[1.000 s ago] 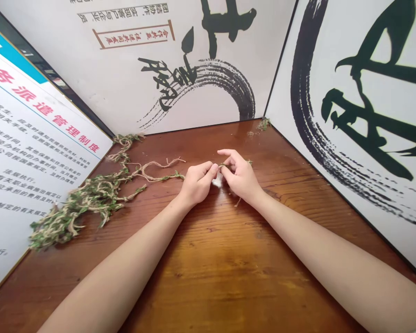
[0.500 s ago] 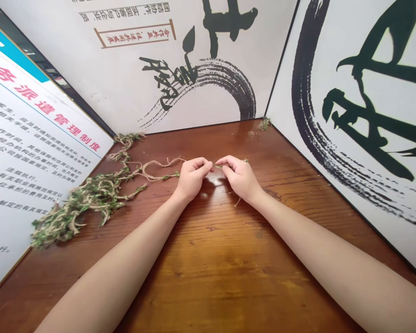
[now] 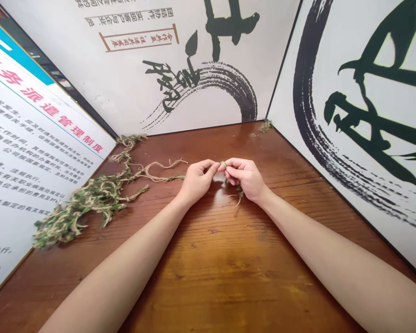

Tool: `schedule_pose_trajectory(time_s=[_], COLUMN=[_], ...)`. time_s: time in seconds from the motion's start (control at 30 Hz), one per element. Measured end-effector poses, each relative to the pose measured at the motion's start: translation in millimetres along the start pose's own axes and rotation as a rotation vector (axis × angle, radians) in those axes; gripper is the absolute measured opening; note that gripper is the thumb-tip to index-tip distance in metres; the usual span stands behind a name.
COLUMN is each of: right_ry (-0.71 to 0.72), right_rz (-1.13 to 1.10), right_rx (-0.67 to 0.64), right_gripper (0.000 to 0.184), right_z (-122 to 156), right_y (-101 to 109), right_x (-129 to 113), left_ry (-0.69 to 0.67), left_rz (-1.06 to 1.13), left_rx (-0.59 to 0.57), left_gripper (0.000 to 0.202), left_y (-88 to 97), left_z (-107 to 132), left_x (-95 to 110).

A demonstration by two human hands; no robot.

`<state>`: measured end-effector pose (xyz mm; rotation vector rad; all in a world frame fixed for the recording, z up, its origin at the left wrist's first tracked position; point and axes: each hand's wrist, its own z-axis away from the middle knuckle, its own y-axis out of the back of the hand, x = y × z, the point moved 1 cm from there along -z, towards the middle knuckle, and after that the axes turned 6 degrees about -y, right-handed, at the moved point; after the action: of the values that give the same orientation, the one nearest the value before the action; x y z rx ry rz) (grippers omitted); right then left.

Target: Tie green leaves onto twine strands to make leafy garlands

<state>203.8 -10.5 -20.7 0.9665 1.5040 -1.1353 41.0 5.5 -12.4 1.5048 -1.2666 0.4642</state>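
A green-and-tan twine (image 3: 223, 163) shows as a small loop between my two hands, just above the wooden table (image 3: 208, 277). My left hand (image 3: 198, 179) pinches it between thumb and forefinger. Fingers curled and pressed together, my right hand (image 3: 246, 178) grips the twine from the other side. Below the right palm hangs a frayed twine end (image 3: 238, 199). To the left of my left hand, loose tan strands (image 3: 156, 170) lead back to a heap of twine with green leafy bits (image 3: 86, 196). Inside the fingers the twine is mostly hidden.
White panels with black brush lettering stand behind (image 3: 107, 83) and to the right (image 3: 312, 115) of the table. A printed notice board (image 3: 31, 138) borders the left side. A small clump of green scraps (image 3: 266, 125) lies in the far corner.
My hands have come closer together, and the twine between them now forms a small loop instead of a short straight stretch. The right fingers have curled in. The camera view has shifted slightly.
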Motion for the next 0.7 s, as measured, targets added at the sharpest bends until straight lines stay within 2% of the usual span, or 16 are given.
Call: schedule_pose_trajectory(time_s=[0.13,0.2,0.27,0.37,0.5,0.57,0.63,0.7], right_ry=[-0.009,0.018,0.074,0.19,0.316,0.367,0.395,0.382], right_rz=[-0.038,0.053,0.191,0.405,0.663,0.723,0.708,0.661], right_rx=[0.069,0.136,0.197,0.213,0.103,0.072,0.082,0.09], right_gripper=[0.031,0.036,0.037,0.03,0.019,0.019,0.023,0.023], right_z=[-2,-3,-4,-4,-1,1,3,3], right_y=[-1,-1,-2,-2,-6,-8,-9,-9], right_x=[3,7,11,14,11,8,6,5], left_ry=[-0.025,-0.051,-0.08,-0.165,-0.349,-0.417,-0.37,-0.215], left_rz=[-0.292,-0.426,-0.457,-0.416,-0.309,-0.251,-0.169,-0.015], left_rx=[-0.102,-0.119,-0.084,0.025,0.091,0.118,0.2,0.299], left_gripper=[0.033,0.031,0.031,0.032,0.027,0.029,0.035,0.032], left_y=[-5.0,-6.0,-5.6,-3.0,-0.4,-0.3,-0.4,-0.7], left_z=[5,8,10,13,18,19,18,15], left_x=[1,3,5,8,13,16,15,10])
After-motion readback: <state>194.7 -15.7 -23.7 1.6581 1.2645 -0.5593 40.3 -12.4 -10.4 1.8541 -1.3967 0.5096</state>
